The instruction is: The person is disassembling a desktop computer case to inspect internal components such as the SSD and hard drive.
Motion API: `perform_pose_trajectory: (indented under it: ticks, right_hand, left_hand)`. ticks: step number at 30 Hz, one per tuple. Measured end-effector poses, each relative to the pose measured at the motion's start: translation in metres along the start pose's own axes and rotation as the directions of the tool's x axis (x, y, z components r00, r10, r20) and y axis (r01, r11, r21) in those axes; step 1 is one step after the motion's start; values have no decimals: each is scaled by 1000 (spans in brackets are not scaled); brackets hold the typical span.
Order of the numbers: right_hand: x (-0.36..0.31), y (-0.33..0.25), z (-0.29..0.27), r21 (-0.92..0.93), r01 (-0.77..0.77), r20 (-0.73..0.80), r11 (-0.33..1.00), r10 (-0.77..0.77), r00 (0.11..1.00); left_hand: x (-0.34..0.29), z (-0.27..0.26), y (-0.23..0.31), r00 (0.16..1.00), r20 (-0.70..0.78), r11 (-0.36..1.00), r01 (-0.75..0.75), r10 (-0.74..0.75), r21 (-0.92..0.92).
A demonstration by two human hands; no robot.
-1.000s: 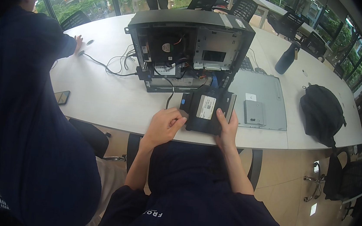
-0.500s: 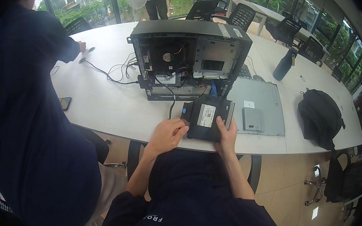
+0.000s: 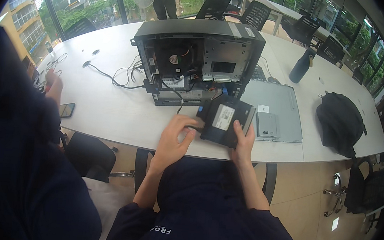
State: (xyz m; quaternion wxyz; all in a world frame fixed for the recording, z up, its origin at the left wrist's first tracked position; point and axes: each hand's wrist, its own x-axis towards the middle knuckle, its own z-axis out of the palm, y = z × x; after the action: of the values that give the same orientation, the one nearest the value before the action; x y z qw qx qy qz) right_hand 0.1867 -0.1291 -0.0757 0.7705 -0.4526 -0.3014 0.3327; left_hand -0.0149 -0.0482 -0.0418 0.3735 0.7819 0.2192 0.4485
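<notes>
A flat black computer drive (image 3: 209, 132) with a white label and a blue tab is tilted just in front of an opened desktop computer case (image 3: 201, 28). My right hand (image 3: 244, 143) grips its right edge, thumb on top. At its left edge, my left hand (image 3: 174, 137) has curled, slightly blurred fingers on a dark piece of cable. A black cable (image 3: 178, 95) runs from the case down behind this hand. A blue connector (image 3: 225, 91) shows behind the drive. The case lies with its open side toward me, showing a fan (image 3: 174, 59) and a metal bracket.
Right of the case lies a grey side panel (image 3: 289, 115). Beyond stand a dark bottle (image 3: 301, 66) and a black bag (image 3: 340, 119). A phone (image 3: 66, 110) lies at the left. A person in dark clothes (image 3: 22, 150) stands close on my left, one hand (image 3: 54, 86) over the table.
The drive has tilted clockwise and risen slightly away from me. My left fingers have opened a little and shifted at its edge. The person at left has leaned nearer, hand moved left.
</notes>
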Motion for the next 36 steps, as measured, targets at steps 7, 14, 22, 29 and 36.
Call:
perform_pose_trajectory:
  ticks: [7,14,22,29,36]
  right_hand:
    - [7,-24,-18,157,-56,-211,986,89,973]
    - [5,-17,-18,160,-48,-162,986,74,984]
    - [5,-11,-21,55,15,-189,998,-4,982]
    - [3,-7,-22,-114,-6,-224,993,-20,974]
    - [0,-6,-23,-104,43,-196,994,-63,978]
  left_hand:
    - [4,6,-16,950,-297,937,14,97,349]
    - [14,19,-6,916,341,877,25,-212,480]
    - [70,-3,39,993,117,907,-41,-9,419]
    - [111,19,-10,772,603,628,-372,-200,684]
    - [135,31,-36,592,668,629,-320,-451,709]
